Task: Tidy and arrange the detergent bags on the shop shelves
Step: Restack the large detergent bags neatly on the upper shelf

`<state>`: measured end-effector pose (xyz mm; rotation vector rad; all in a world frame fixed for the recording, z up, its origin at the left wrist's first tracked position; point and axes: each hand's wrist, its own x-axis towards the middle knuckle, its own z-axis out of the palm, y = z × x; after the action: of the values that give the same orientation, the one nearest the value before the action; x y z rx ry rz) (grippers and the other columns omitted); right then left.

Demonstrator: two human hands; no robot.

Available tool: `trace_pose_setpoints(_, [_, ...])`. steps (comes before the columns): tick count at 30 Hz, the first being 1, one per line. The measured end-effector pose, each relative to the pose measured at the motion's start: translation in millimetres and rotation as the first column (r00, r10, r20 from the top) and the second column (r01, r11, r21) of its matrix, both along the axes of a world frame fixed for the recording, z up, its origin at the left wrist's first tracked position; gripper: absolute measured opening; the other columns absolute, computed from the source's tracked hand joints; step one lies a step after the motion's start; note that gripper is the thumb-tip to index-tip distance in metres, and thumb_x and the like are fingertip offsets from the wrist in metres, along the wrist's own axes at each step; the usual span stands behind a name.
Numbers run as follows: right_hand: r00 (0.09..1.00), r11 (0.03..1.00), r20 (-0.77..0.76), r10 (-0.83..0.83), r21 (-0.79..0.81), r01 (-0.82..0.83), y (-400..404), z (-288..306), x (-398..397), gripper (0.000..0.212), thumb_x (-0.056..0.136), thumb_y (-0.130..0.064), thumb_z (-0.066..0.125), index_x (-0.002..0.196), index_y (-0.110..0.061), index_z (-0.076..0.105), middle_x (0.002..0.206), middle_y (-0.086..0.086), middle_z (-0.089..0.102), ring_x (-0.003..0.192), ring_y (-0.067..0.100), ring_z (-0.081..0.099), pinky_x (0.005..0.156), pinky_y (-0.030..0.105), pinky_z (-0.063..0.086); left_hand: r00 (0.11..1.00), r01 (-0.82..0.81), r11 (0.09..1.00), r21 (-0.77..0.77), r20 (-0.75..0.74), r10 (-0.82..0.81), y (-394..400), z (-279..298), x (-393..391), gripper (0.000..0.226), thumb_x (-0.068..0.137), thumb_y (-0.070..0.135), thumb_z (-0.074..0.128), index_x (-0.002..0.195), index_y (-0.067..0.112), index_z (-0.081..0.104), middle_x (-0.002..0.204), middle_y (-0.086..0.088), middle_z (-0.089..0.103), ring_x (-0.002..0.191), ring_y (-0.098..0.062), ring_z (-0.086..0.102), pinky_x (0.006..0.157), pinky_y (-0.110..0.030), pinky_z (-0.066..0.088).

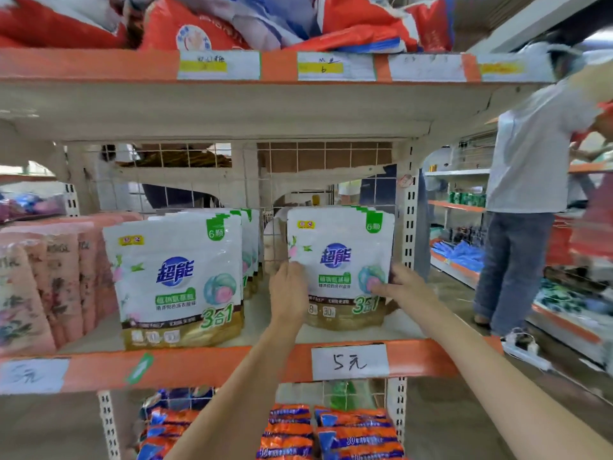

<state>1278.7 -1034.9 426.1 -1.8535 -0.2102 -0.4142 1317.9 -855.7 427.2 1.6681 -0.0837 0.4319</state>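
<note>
Head view: at centre right, the left hand (288,290) and right hand (403,287) clasp the right stack (341,260) of detergent bags by its two sides, fingers curled round the edges, thumb on the front. It stands upright on the middle shelf (232,360). To do this well, I judge, squeeze the bags flush and square them to the shelf edge. Two stacks show; the left stack (175,280) stands untouched at centre left. Bags per stack cannot be counted.

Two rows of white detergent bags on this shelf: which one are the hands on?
The right row, above the 5元 price tag: left hand and right hand grip its front bag; the left row stands untouched.
</note>
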Motion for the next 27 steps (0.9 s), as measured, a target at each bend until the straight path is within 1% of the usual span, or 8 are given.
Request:
trace_pose_setpoints(2, [0.999,0.998,0.006,0.036,0.051,-0.036,2,4,-3,0.021,0.086,-0.001,0.063,0.104,-0.012,0.059,0.091,-0.006,0.065,0.069,-0.009,0.063,0.058,0.006,0.045,0.999,0.005,0.993,-0.119,-0.035,-0.009,3,4,-1,0.019,0.097,0.01,0.038,0.079,0.009,0.047,0.069,-0.001,0.044,0.067,-0.022,0.042,0.073,-0.029,0.034])
trace_pose_setpoints(5, [0.999,0.999,0.03,-0.028,-0.043,0.03,5,4,-1,0.012,0.087,-0.009,0.065,0.093,-0.015,0.056,0.085,-0.007,0.063,0.065,-0.012,0.061,0.055,0.005,0.042,0.999,0.045,0.999,0.02,-0.031,-0.045,4,7,-9,0.011,0.094,0.003,0.043,0.097,0.007,0.053,0.077,-0.003,0.049,0.085,-0.029,0.048,0.073,-0.027,0.034])
trace_pose_setpoints(8, [0.999,0.995,-0.032,-0.037,-0.097,0.033,5,-2,8,0.04,0.076,-0.013,0.078,0.106,-0.02,0.053,0.102,-0.005,0.067,0.092,0.005,0.065,0.072,0.015,0.05,0.999,0.031,0.989,0.145,-0.043,-0.025,4,4,-10,0.035,0.089,-0.002,0.043,0.124,0.0,0.043,0.118,-0.015,0.054,0.109,-0.034,0.052,0.08,-0.029,0.04])
trace_pose_setpoints(11, [0.991,0.972,-0.01,-0.134,-0.196,0.129,6,-2,13,0.051,0.07,-0.015,0.082,0.109,-0.021,0.05,0.1,-0.01,0.064,0.09,0.002,0.062,0.068,0.015,0.048,1.0,0.025,0.977,0.213,-0.023,-0.021,3,4,-15,0.048,0.085,-0.003,0.049,0.129,-0.002,0.031,0.131,-0.019,0.04,0.117,-0.034,0.047,0.087,-0.032,0.043])
trace_pose_setpoints(15, [0.949,0.884,0.119,-0.293,-0.345,0.316,8,-4,13,0.051,0.068,-0.026,0.084,0.094,-0.013,0.043,0.079,-0.006,0.054,0.07,0.009,0.052,0.058,0.025,0.037,0.984,-0.096,0.918,0.384,0.175,0.029,6,3,-32,0.06,0.083,0.001,0.055,0.134,0.001,0.023,0.136,-0.015,0.026,0.126,-0.031,0.035,0.095,-0.027,0.038])
trace_pose_setpoints(19, [0.878,0.725,0.334,-0.343,-0.5,0.473,20,0,0,0.043,0.076,-0.022,0.077,0.085,-0.011,0.036,0.07,-0.006,0.039,0.064,0.018,0.043,0.05,0.026,0.025,0.907,-0.283,0.823,0.492,0.417,0.062,36,-5,-54,0.05,0.075,0.001,0.057,0.122,0.005,0.04,0.123,-0.014,0.036,0.115,-0.031,0.039,0.098,-0.041,0.039])
trace_pose_setpoints(24, [0.942,0.764,0.334,-0.027,-0.601,0.235,101,10,-6,0.011,0.087,-0.017,0.063,0.091,-0.015,0.053,0.076,-0.011,0.051,0.067,0.003,0.048,0.059,0.021,0.035,0.802,-0.512,0.798,0.317,0.509,0.312,122,-16,-71,0.056,0.069,-0.006,0.062,0.121,0.003,0.042,0.123,-0.015,0.034,0.116,-0.032,0.035,0.102,-0.041,0.032])
trace_pose_setpoints(27, [0.979,0.868,0.139,0.15,-0.492,-0.064,161,15,0,0.028,0.089,-0.029,0.063,0.113,-0.016,0.056,0.094,-0.011,0.057,0.085,0.007,0.054,0.073,0.02,0.038,0.847,-0.526,0.807,0.267,0.248,0.47,169,-10,-69,0.069,0.073,0.001,0.063,0.133,-0.002,0.03,0.137,-0.02,0.026,0.128,-0.034,0.025,0.11,-0.047,0.024])
